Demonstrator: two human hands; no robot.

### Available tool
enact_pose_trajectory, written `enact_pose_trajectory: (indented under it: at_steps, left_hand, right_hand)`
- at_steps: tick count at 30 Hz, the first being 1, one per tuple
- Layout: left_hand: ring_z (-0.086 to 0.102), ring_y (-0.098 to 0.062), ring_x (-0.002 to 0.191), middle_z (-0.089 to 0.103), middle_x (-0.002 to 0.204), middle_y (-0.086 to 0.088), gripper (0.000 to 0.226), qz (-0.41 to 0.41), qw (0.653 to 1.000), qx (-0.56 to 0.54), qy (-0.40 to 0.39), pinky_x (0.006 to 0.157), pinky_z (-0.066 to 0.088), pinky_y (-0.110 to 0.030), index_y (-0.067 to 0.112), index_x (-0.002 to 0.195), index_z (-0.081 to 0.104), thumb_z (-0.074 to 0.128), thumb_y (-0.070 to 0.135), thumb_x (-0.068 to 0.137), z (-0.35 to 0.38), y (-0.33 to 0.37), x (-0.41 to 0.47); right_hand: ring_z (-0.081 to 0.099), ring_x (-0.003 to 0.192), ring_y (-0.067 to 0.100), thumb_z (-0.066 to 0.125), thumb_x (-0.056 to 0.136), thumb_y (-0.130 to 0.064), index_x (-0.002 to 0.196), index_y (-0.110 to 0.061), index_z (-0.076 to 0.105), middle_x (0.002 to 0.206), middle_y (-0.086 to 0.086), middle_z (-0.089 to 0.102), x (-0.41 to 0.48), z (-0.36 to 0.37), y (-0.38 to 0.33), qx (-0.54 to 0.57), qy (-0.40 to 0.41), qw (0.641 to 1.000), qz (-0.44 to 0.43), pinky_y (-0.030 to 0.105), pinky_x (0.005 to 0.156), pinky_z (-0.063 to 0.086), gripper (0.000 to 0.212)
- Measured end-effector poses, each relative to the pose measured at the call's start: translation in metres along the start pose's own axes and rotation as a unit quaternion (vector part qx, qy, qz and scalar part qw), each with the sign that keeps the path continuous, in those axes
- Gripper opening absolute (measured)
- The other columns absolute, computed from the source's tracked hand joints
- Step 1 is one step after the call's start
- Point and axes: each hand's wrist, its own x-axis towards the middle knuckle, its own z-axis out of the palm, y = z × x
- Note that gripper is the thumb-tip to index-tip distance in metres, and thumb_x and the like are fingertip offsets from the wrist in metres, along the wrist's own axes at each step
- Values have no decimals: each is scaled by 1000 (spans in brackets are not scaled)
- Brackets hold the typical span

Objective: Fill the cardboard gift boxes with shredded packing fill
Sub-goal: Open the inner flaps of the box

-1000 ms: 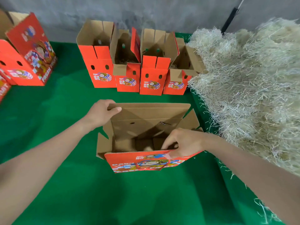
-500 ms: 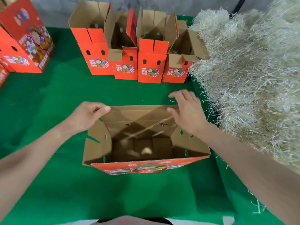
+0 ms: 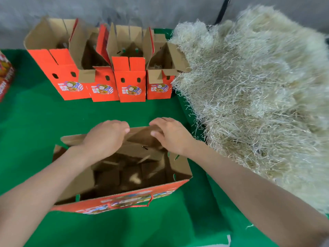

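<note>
Only one camera here, worn on the person's head, facing forward and steeply down over the green table (image 3: 124, 111). It hangs close above the open gift box (image 3: 179, 168) at the near edge; the far edge and grey wall (image 3: 124, 9) fill the top. The wide lens bows the sides.

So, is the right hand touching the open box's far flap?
Touching. The head view shows the right hand curled over the top edge of the far flap of the open box, thumb on its inner face.
</note>
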Motion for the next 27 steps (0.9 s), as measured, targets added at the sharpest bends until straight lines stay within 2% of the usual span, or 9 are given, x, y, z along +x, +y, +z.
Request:
enact_pose_trajectory:
  at_steps: [2,4,5,10,13,17,21,23,27]
  left_hand:
    - [59,-25,91,64,90,0,15,-7,1000,-21,15,80,46,-37,21,84,61,49,24,93,-3,1,6]
    - [59,-23,101,65,109,-2,22,15,997,-38,60,89,44,-37,17,106,64,59,27,87,-9,15,14]
    - [60,-19,97,65,109,-1,24,34,994,-61,79,87,44,-36,18,108,64,61,26,86,-11,26,19]
    - [57,5,69,63,77,21,10,73,971,-200,112,60,38,-10,26,85,68,65,17,83,-12,92,48]
    - [58,5,65,63,70,21,16,94,956,-260,95,56,38,-4,32,79,67,66,16,83,-9,125,69]
    - [62,-1,67,63,74,19,13,109,949,-289,62,60,40,-11,31,83,66,64,19,85,-7,167,102]
    - [66,-4,68,66,82,12,15,81,938,-336,25,62,46,-19,33,86,61,61,19,87,-9,203,135]
    - [67,-4,71,67,85,8,11,43,919,-393,2,61,48,-18,26,95,62,59,17,89,-7,215,147]
    - [64,-10,92,63,107,4,34,15,894,-447,-16,73,51,-24,20,117,55,65,19,84,-2,232,164]
  right_hand:
    - [50,117,25,50,95,-25,128,-12,50,125,9,57,-7,-12,12,59,47,997,10,40,99,39,36]
    - [52,116,25,53,93,-19,127,-8,52,124,10,58,-15,-27,27,95,101,990,31,40,98,41,35]
    - [54,114,25,54,93,-17,127,-8,53,122,11,59,-19,-34,36,103,120,986,48,39,97,42,35]
    - [59,107,25,56,92,-14,126,-11,55,124,8,59,-43,-75,88,84,195,969,122,41,95,47,35]
    - [44,124,25,58,89,-13,129,-19,51,133,4,50,-54,-104,127,-28,254,949,183,44,110,31,41]
    - [13,139,35,61,79,-11,142,-24,28,152,9,16,-63,-134,187,-191,158,918,308,53,112,17,73]
    - [-1,139,44,70,76,-34,145,-39,9,155,9,-9,-56,-133,226,-181,59,918,349,67,104,9,93]
    - [13,138,40,66,80,-32,143,-40,23,155,7,6,-49,-126,234,-191,73,916,346,63,105,20,77]
    - [43,121,28,53,86,-8,131,-25,49,135,6,45,-40,-126,242,-137,229,912,312,43,101,40,48]
